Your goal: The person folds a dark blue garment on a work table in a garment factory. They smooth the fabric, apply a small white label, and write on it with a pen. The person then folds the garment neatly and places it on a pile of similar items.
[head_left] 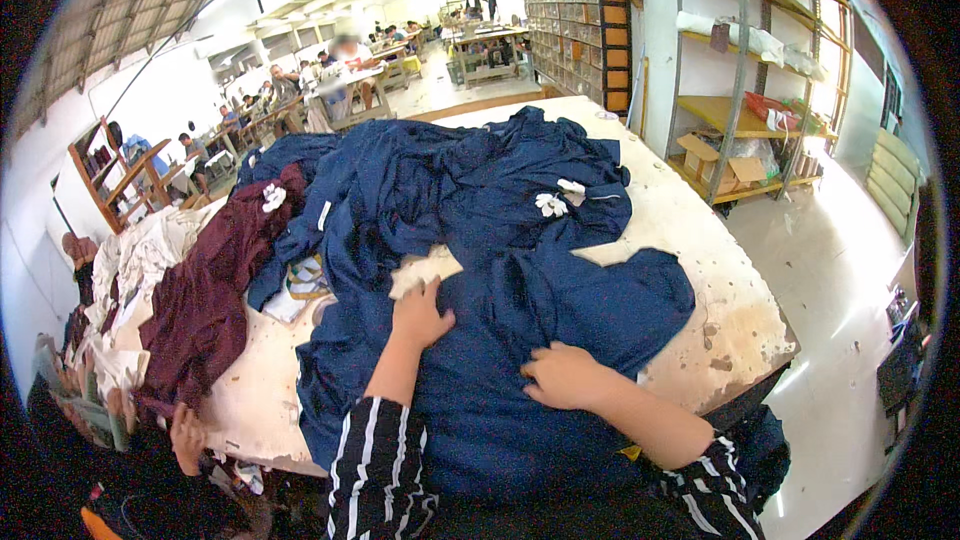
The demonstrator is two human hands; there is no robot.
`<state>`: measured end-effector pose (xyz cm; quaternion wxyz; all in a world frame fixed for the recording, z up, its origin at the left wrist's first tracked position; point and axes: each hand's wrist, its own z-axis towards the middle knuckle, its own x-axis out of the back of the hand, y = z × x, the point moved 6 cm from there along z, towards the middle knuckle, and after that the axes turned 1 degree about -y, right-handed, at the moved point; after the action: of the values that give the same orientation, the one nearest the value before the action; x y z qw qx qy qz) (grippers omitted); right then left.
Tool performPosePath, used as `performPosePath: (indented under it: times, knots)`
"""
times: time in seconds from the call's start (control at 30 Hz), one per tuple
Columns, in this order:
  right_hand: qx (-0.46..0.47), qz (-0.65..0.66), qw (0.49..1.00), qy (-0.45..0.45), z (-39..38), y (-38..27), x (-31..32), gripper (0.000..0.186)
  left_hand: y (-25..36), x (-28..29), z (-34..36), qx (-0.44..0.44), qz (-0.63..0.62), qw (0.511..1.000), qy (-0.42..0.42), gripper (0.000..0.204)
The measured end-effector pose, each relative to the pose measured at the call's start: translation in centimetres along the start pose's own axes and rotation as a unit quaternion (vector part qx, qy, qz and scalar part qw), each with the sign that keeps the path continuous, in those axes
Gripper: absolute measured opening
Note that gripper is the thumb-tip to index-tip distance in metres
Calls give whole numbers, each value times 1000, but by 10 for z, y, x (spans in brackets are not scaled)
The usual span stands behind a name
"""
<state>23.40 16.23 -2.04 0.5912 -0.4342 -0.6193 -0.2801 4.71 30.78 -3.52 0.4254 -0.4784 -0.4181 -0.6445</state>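
a crumpled navy blue fabric garment (500,270) is pressed flat on a worn white table (720,280) by the left hand (418,315), fingers spread, and the right hand (560,375), fingers together.

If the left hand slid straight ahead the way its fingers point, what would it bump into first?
Probably the pale card lying on the navy cloth, just beyond the left hand fingertips. They look nearly touching it already, though depth is hard to judge here.

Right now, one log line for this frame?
left hand: flat on navy cloth | right hand: pressing same cloth | maroon cloth: piled left | table: worn top
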Motion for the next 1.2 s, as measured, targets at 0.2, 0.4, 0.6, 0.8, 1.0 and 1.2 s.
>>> performPosePath:
  times: [0.2, 0.4, 0.6, 0.8, 1.0, 1.2]
  knots:
    - [33, 156, 978, 133, 52, 20, 60, 19, -15, 10, -17, 92, -26, 994, -54, 48]
    - [201, 80, 780, 587, 111, 15, 6, 39, 144, 138, -63, -170, -203, 957, 117, 16]
    - [79, 132, 984, 90, 65, 1, -1, 40, 198, 87, -159, -472, -312, 812, -145, 17]
    - [1, 140, 967, 214, 66, 44, 49, 40, 101, 103, -61, -107, -477, 868, 89, 30]
    - [27, 143, 963, 226, 85, 35, 25, 42, 157, 78, -73, -310, -131, 937, 94, 43]
    - [60, 167, 958, 224, 76, 22, 30, 44, 187, 43, -135, -358, -212, 895, -162, 39]
